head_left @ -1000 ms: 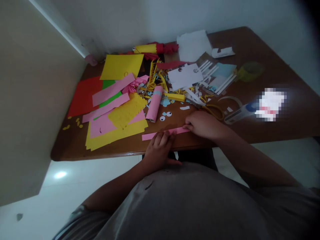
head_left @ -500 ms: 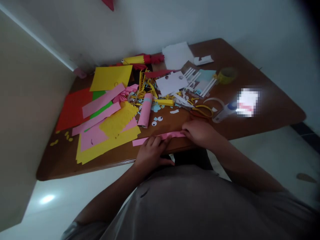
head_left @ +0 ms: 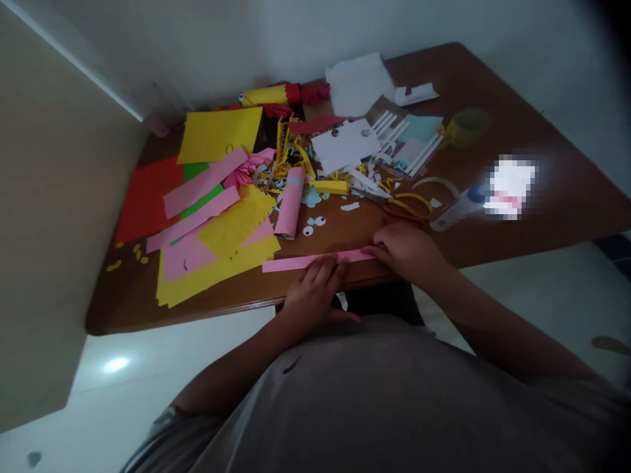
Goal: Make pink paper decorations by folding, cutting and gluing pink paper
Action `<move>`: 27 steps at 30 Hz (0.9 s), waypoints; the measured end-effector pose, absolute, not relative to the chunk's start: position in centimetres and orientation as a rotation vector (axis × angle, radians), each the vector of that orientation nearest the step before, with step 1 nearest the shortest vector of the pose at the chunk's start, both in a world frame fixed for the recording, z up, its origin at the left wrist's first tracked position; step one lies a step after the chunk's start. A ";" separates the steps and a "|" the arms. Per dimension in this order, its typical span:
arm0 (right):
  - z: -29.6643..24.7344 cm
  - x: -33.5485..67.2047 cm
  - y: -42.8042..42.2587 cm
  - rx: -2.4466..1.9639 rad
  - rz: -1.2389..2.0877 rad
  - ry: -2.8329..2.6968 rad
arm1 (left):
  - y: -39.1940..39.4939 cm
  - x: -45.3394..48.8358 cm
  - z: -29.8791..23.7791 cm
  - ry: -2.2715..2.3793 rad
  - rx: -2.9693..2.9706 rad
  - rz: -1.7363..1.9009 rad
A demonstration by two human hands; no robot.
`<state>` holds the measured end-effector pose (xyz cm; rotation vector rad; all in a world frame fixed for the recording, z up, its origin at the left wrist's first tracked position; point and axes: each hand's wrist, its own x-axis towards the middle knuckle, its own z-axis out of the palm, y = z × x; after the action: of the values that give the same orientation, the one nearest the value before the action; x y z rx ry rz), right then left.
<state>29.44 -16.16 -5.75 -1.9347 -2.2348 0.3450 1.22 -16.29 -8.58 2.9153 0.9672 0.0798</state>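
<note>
A narrow pink paper strip (head_left: pixel 286 264) lies along the front edge of the table. Resting on its middle are the fingers of my left hand (head_left: pixel 314 294), laid flat with the thumb spread out toward my body. My right hand (head_left: pixel 408 251) pinches the strip's right end, which is partly hidden by the fingers. Just beyond the strip are two paper eyes (head_left: pixel 314 226), white with black dots. A pink paper tube (head_left: pixel 290 203) with a light blue band lies behind them. Scissors (head_left: pixel 409 205) with yellow and orange handles lie past my right hand.
Pink, yellow, green and red paper sheets (head_left: pixel 148 203) cover the left side. Paper scraps (head_left: pixel 296 154) are heaped in the middle. A glue bottle (head_left: pixel 456 211) and a tape roll (head_left: pixel 468 127) lie to the right. At the back is a yellow and red paper tube (head_left: pixel 269 96).
The pink strip, wavy near its right end before, now lies straighter and flatter. My left hand has slid slightly right along it. The whole view has shifted a little.
</note>
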 end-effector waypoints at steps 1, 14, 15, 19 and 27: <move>-5.9 29.4 -16.4 -1.940 0.345 -2.198 | -16.3 1.3 -8.5 0.974 2.920 0.072; -7.5 30.7 -18.6 -1.916 0.316 -1.794 | -15.8 2.8 -8.8 0.793 2.835 0.165; -7.4 30.6 -18.9 -1.903 0.270 -1.744 | -15.8 3.0 -8.8 0.779 2.834 0.168; -6.6 29.3 -20.8 -1.801 0.192 -1.774 | -15.7 3.7 -8.7 0.812 2.849 0.122; -9.1 27.0 -24.2 -1.514 0.356 -2.224 | -16.0 4.2 -8.8 0.880 2.863 0.051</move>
<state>27.04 -24.16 -9.15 -1.5139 -2.2235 0.3565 4.16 -16.03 -8.83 2.8627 0.8800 0.0510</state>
